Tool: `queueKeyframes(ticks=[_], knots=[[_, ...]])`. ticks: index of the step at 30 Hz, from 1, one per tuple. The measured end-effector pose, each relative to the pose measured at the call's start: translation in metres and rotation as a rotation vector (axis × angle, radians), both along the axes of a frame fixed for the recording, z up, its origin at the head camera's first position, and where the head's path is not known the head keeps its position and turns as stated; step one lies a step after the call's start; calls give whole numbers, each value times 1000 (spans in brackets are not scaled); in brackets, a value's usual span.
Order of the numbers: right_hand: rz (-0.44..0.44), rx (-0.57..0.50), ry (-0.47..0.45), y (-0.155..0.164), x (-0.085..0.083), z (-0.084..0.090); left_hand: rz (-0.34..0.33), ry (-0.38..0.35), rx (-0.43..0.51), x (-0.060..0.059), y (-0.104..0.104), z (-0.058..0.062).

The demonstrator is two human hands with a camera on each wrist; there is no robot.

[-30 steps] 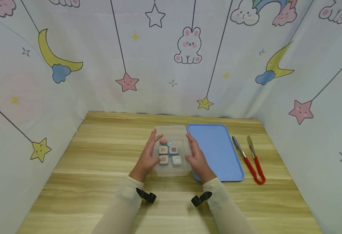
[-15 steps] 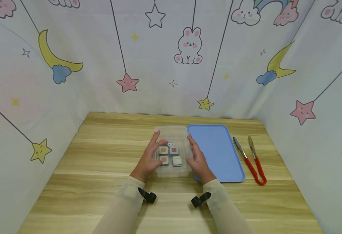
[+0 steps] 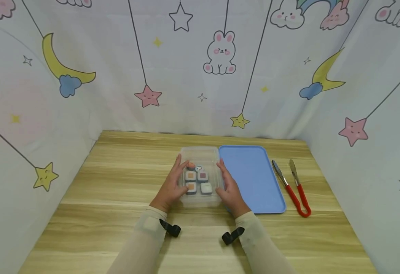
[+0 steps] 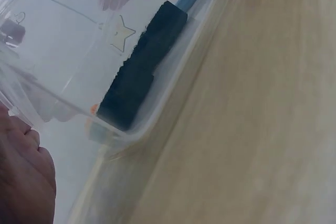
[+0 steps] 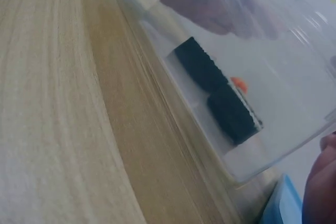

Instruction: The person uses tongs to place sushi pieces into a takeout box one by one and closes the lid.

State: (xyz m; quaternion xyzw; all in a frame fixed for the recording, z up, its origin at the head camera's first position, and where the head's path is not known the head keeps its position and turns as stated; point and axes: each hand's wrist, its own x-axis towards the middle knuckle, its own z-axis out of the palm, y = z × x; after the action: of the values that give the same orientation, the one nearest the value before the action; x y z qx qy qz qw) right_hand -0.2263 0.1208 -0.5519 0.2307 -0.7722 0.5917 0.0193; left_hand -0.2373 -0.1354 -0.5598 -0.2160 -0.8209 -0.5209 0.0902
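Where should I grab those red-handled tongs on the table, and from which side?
Take the tongs by the red handles near their joined end, which points toward you. Come from above at the table's near edge. The metal tips splay apart at the far end, so one grip there would catch only one arm.

I find no words, numbers, labels or brand marks to read anywhere around my fingers, on any surface in view.
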Motion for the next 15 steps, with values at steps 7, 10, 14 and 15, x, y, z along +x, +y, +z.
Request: queueKeyframes(ticks=[7, 10, 14, 15], knots=[[-38, 37, 60, 2, -2, -8, 9, -114, -8, 2, -1, 0], [-76, 104, 94, 2, 0, -6, 9, -107, -29, 1, -1, 0], [-119, 205, 87, 1, 4, -2, 16, -92, -55, 1, -1, 1], [-127, 227, 77, 1, 5, 0, 18, -89, -58, 1, -1, 1]])
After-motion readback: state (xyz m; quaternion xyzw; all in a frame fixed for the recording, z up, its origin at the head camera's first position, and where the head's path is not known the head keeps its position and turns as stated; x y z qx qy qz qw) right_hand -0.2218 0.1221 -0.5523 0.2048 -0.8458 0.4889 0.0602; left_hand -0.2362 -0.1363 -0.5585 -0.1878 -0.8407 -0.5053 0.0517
